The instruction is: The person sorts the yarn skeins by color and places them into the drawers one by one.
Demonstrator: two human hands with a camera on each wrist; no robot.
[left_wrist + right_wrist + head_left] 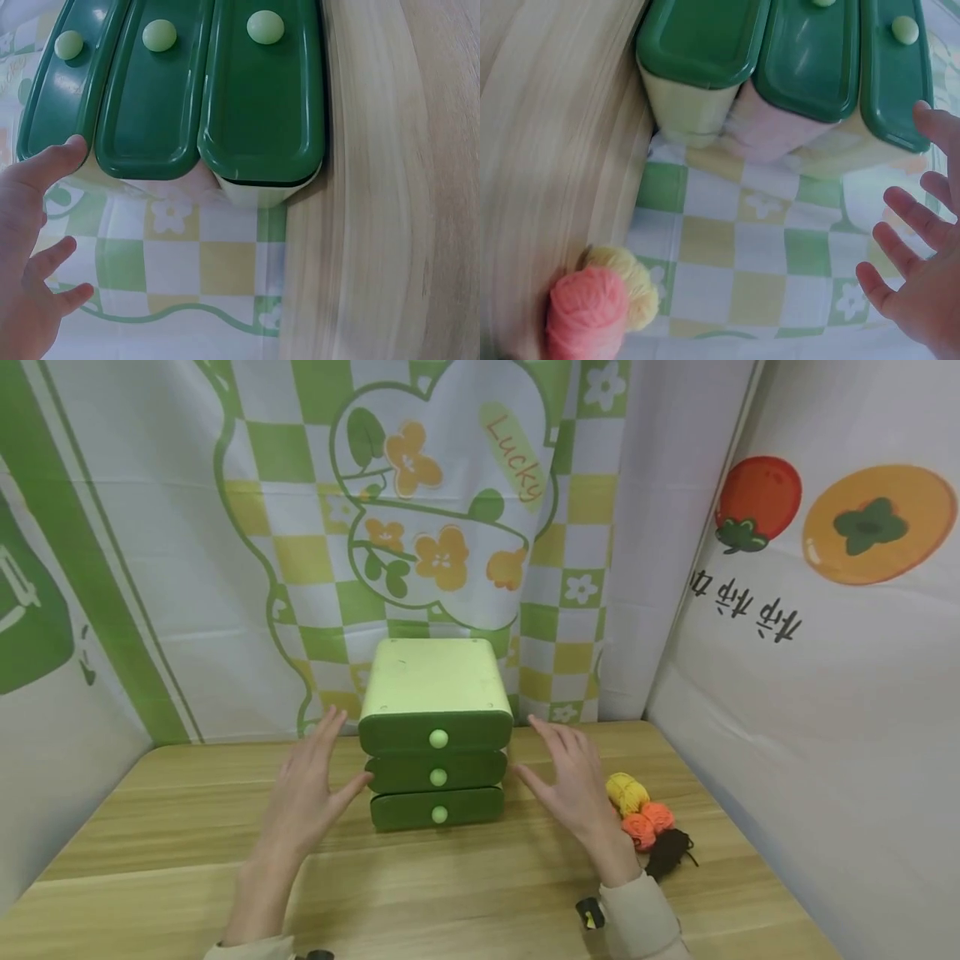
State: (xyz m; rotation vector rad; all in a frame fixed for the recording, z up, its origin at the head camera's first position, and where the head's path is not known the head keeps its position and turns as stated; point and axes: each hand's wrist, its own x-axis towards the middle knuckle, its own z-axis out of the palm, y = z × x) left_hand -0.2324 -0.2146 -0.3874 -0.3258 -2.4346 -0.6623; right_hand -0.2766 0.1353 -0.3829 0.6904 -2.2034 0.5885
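Note:
A small three-drawer cabinet (438, 672) with a pale yellow-green top stands against the back curtain. Its dark green drawer fronts (262, 97) each carry a round light green knob (438, 777), and all three look pushed in. My left hand (303, 797) is held at the cabinet's left side, fingers spread and thumb pointing toward the drawer fronts. On the other side, my right hand (572, 785) is spread the same way, its thumb near the cabinet's right edge. Neither hand holds anything; whether the left thumb touches the cabinet I cannot tell.
Right of my right hand lie yarn balls: yellow yarn (628, 793), orange-pink yarn (641, 828) and dark yarn (667, 853). They rest on the wooden table (465, 902). A patterned curtain (300, 527) hangs behind, and a white printed sheet (825, 710) borders the right side.

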